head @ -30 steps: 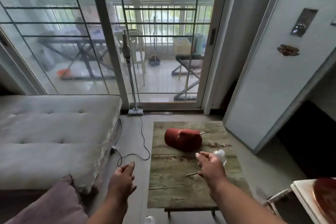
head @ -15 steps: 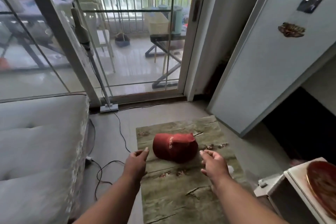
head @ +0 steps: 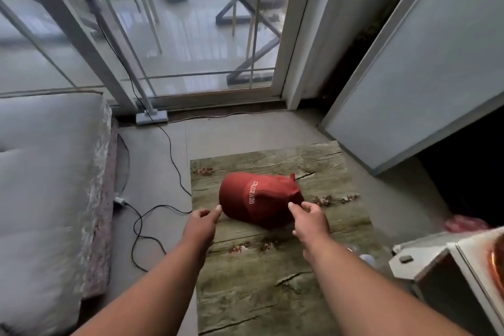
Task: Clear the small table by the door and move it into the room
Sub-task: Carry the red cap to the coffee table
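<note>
Both hands have closed in on the cap (head: 259,199) since half a second ago, when they hung short of it on either side. Now the left hand (head: 200,225) has a fingertip at the cap's left edge, fingers apart and loosely curled, and the right hand (head: 309,217) reaches its forefinger and thumb to the cap's right side, parted, not yet clamped on the cloth. Whether either tip truly touches the cap I cannot tell. It lies on the table (head: 272,281), toward the end nearer the door (head: 191,35), crown up, unlifted. Near the cap's right, low at the table's edge, something pale shows (head: 365,258), too blurred to name. Clearing has barely begun: I judge the cap comes off first, and moving the table waits on that.
</note>
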